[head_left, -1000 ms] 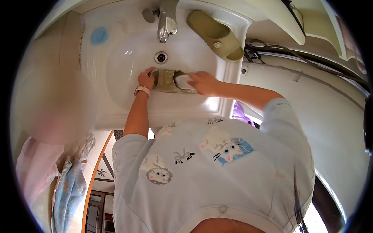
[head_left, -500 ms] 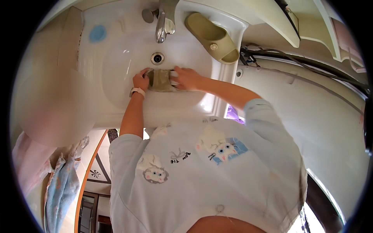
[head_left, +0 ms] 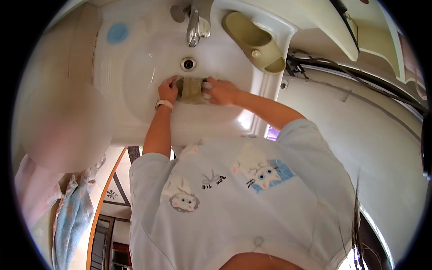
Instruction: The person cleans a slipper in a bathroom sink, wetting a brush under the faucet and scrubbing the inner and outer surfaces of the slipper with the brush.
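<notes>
The slipper [head_left: 193,91] lies crosswise in the sink [head_left: 139,96], its long axis between 2 hands — left hand [head_left: 168,91] gripping the toe end, right hand [head_left: 222,92] at the foot opening, its grasp unclear.

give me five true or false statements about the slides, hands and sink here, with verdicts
1. The left hand grips one end of the olive slide in the sink. True.
2. The second slide lies over the drain. False: the second slide lies at the sink's right edge, and the drain is uncovered.
3. The right hand is on the faucet. False: it is at the olive slide's foot opening.
4. A pale pink band circles the left wrist. True.
5. The round blue patch is right of the faucet. False: the blue patch is left of the faucet.
</notes>
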Tool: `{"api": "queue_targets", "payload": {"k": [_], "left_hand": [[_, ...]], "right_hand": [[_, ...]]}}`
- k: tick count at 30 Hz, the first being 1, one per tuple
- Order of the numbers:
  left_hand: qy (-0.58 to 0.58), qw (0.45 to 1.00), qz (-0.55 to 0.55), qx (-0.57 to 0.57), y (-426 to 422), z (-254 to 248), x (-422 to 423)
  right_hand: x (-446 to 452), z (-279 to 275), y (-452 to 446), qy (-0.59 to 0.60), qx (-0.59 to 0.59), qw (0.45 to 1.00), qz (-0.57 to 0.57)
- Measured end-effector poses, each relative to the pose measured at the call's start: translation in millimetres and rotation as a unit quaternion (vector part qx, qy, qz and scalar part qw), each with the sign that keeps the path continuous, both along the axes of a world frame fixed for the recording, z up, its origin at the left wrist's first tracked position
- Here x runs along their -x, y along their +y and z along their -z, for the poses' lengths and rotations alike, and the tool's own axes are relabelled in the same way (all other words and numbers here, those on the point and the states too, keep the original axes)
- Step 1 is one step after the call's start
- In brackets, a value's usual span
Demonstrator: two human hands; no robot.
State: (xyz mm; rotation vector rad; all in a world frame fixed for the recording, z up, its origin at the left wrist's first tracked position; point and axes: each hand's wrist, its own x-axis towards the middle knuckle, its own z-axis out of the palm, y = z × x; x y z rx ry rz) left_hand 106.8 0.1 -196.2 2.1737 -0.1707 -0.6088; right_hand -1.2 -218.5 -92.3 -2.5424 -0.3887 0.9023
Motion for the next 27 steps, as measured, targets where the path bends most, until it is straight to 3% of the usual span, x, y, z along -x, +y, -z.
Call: {"api": "queue_targets", "payload": {"k": [2, 7, 10, 13, 19, 21, 23, 27], "left_hand": [[-0.062, 0.997, 0.002, 0.047, 3, 14, 2], [0.000, 1.000, 0.001, 0.006, -3, -6, -2], [0.023, 1.000, 0.006, 0.007, -1, -5, -4], [0.033, 0.999, 0.025, 0.032, 3, 3, -10], [-0.003, 0.999, 0.012, 0.033, 1, 5, -4], [0.012, 1.000, 0.014, 0.017, 0, 3, -4], [0.029, 0.999, 0.010, 0.016, 1, 7, -6], [0.068, 0.996, 0.051, -0.040, 3, -9, -16]], "right_hand": [[0, -3, -16, -0.021, -0.007, 1.000, 0.012], [25, -32, -52, 0.031, 0.047, 0.997, -0.060], [0, 3, -1, -0.034, 0.048, 0.997, -0.051], [-14, 7, 2, -0.022, 0.028, 0.998, -0.052], [29, -40, -55, -0.008, 0.042, 0.999, -0.015], [21, -30, -30, 0.044, 0.071, 0.996, 0.006], [13, 8, 6, -0.079, -0.007, 0.995, 0.057], [-11, 13, 10, -0.064, 0.008, 0.997, 0.040]]}}
